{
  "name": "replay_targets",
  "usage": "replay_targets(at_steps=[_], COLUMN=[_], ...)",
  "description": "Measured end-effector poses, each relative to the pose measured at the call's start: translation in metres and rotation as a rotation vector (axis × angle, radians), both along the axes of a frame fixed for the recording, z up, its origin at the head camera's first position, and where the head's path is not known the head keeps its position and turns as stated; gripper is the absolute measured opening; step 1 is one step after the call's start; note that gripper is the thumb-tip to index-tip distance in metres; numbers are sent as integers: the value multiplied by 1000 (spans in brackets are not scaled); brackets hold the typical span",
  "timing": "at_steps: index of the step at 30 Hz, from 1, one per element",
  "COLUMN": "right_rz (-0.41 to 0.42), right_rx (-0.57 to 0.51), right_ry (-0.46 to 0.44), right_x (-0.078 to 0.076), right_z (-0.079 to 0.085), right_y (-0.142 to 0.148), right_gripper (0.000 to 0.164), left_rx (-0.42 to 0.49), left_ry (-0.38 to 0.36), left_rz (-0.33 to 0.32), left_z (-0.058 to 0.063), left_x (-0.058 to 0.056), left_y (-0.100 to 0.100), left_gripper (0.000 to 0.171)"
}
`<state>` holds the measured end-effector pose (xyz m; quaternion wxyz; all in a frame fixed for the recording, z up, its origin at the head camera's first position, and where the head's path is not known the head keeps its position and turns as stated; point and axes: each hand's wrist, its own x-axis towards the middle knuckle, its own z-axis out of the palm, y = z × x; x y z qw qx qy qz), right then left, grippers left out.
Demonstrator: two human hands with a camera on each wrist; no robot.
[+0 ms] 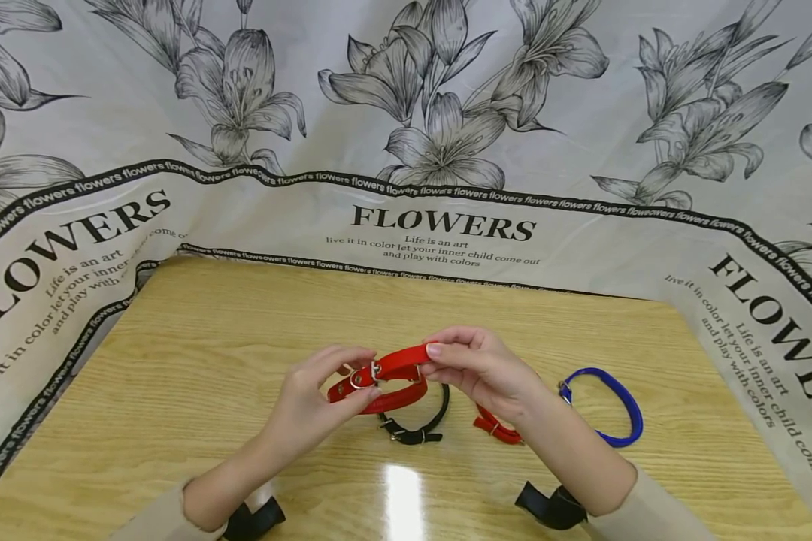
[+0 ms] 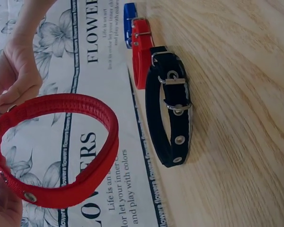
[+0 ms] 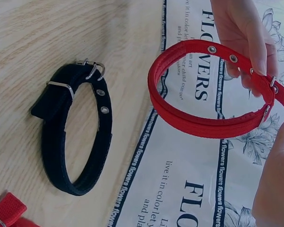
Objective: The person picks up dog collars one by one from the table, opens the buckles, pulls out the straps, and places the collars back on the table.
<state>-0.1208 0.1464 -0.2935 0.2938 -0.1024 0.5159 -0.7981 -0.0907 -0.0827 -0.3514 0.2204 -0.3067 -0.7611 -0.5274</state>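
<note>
A red collar [image 1: 402, 398] with metal eyelets and a buckle is held up above the table between both hands. The left hand [image 1: 310, 387] pinches it near the buckle and D-ring, thumb in front. My right hand [image 1: 490, 373] pinches the free strap end, which passes through the buckle. In the right wrist view the collar [image 3: 194, 124] forms a closed loop, with eyelets along one side. Below it on the table lies a black buckled collar [image 1: 414, 436]. A second red collar [image 1: 495, 428], partly hidden by the right hand, and a blue collar [image 1: 631, 409] lie further right.
The wooden table [image 1: 210, 338] carries a bright glare spot near its front. White cloth [image 1: 277, 218] with flower drawings and lettering hangs around the table's back and sides. Black straps [image 1: 551, 507] show beneath both forearms.
</note>
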Motion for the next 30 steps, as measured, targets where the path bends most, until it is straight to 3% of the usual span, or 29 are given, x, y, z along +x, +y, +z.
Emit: replay_targets(at_steps=[9,16,30], right_rz=[0,16,-10], right_rx=[-60,-93,-78], right_ry=[1,12,2], right_x=[0,0,0], right_z=[-2,-4,-3], right_y=[4,9,18], right_gripper=[9,11,12], left_rx=[74,137,135], left_ry=[2,-63,-90], left_rz=[-19,-5,19], left_z=[1,2,-1], left_x=[3,7,7], left_y=[5,5,-1], left_gripper=[42,40,34])
